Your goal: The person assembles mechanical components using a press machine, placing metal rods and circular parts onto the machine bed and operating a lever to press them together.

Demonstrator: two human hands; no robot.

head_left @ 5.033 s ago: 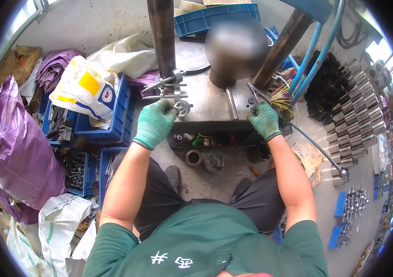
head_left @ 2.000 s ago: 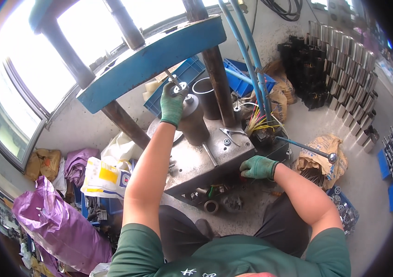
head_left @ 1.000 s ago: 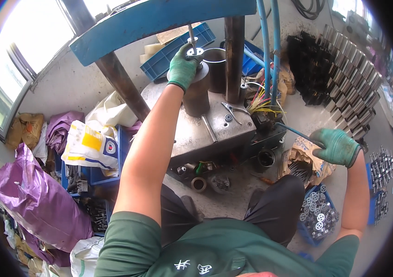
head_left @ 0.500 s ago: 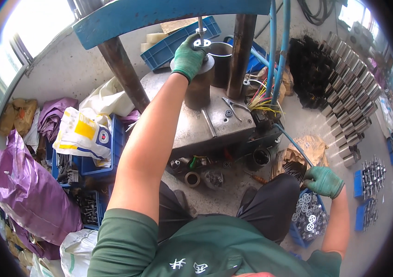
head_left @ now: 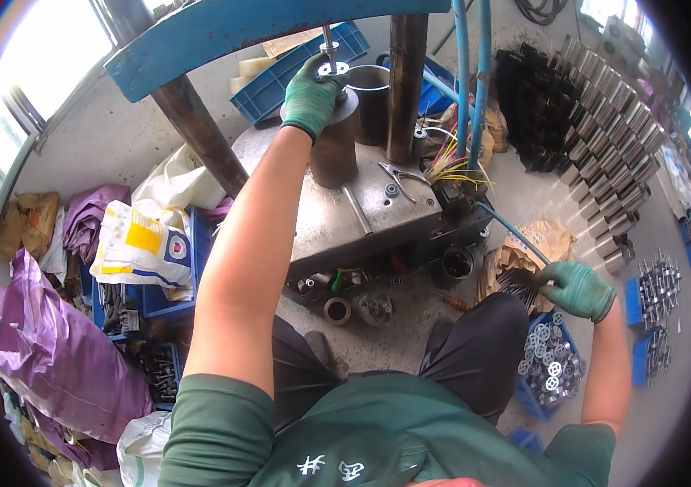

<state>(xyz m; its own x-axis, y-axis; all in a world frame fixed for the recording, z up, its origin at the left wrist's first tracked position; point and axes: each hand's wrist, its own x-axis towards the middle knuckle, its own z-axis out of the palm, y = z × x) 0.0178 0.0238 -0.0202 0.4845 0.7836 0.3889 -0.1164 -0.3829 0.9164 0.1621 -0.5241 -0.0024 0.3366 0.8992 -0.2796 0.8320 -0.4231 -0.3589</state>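
Steel tabletop (head_left: 321, 223): left grip (head_left: 311, 99) curled around disc (head_left: 333, 70), right grip (head_left: 579, 290) apparently around lever (head_left: 516, 234).

This is a metalworking workshop. At the top of the frame, a heavy blue crossbeam (head_left: 256, 32) and dark steel columns (head_left: 406, 89) form a press-like machine over a scuffed metal bed (head_left: 321, 219) where pliers (head_left: 394, 172) lie. Shiny metal tubes (head_left: 609, 154) are stacked in rows at the upper right. A blue crate (head_left: 534, 398) of spoked metal discs (head_left: 553, 369) sits lower right, and a bulging purple sack (head_left: 61, 349) stands at the left.
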